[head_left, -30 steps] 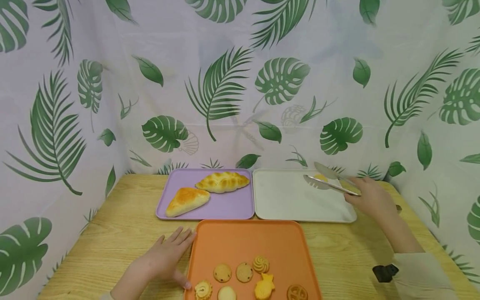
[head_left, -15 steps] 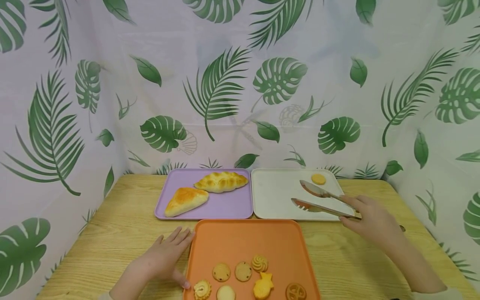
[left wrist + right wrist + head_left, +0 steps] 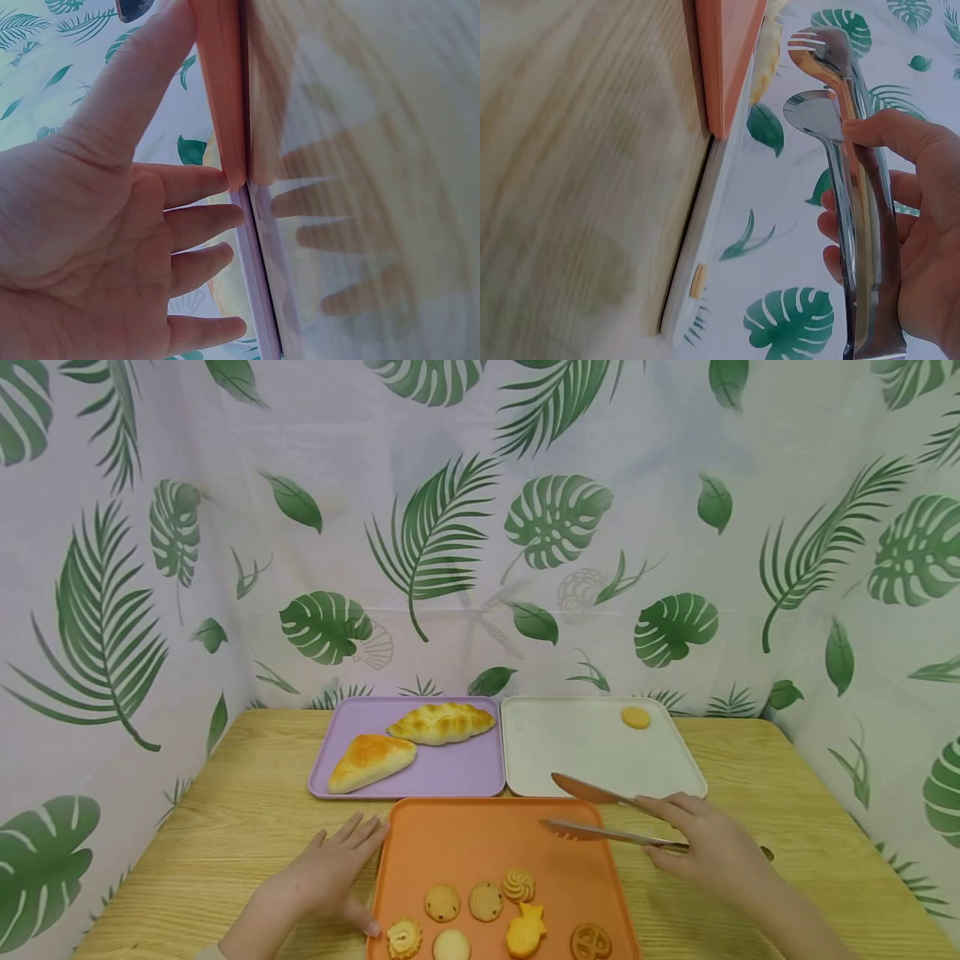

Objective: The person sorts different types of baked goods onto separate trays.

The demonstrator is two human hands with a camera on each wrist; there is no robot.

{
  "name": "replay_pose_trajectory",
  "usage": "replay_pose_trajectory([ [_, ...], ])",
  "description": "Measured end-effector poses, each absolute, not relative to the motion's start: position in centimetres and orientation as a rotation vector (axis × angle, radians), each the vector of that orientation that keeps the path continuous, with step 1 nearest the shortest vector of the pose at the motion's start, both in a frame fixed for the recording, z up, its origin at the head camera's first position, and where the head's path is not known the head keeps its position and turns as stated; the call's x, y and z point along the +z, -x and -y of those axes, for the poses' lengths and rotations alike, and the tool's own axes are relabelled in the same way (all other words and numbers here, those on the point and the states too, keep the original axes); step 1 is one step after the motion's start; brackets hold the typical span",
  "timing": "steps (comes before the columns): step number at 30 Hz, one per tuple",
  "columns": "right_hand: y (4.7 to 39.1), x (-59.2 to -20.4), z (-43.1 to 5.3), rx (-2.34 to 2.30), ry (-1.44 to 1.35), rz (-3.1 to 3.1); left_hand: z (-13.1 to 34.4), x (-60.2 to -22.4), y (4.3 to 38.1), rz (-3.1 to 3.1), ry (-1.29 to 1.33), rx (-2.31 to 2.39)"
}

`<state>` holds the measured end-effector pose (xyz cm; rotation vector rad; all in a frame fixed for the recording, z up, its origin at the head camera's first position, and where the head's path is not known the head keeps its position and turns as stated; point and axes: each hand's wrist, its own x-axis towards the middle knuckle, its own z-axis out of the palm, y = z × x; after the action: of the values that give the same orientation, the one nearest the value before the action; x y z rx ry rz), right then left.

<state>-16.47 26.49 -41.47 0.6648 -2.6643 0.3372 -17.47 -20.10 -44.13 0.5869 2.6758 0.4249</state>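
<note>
My right hand (image 3: pixel 708 852) grips a pair of metal tongs (image 3: pixel 866 225), whose arms are spread apart with nothing between them. In the head view the tong tips reach over the far right part of the orange tray (image 3: pixel 465 835). Along that tray's left edge lies my left hand (image 3: pixel 326 872), fingers straight and spread, thumb at the rim. Toward the tray's near side are several cookies, among them a pineapple-shaped cookie (image 3: pixel 525 933), a swirl cookie (image 3: pixel 518 885) and a pretzel-shaped cookie (image 3: pixel 591 941). One round cookie (image 3: pixel 636 717) rests on the white tray (image 3: pixel 585 752).
Behind the orange tray, a purple tray (image 3: pixel 442 777) stands beside the white one. It bears a braided bread (image 3: pixel 441 724) and a triangular bread (image 3: pixel 372 763). All sit on a wooden table (image 3: pixel 225 827), backed by a leaf-print curtain (image 3: pixel 450 568).
My right hand has drawn the tongs back from the white tray's far right corner, toward the orange tray. The round cookie there is now fully visible. My left hand has stayed put.
</note>
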Motion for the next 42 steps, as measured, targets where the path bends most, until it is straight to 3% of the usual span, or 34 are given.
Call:
replay_pose_trajectory([
  [19, 14.8, -42.4, -22.0, 0.448, -0.876, 2.758, 20.0, -44.0, 17.4, -2.675, -0.593, 0.420],
  [42, 15.9, -43.1, -22.1, 0.396, -0.928, 2.720, 20.0, -43.9, 17.5, -2.665, -0.590, 0.427],
])
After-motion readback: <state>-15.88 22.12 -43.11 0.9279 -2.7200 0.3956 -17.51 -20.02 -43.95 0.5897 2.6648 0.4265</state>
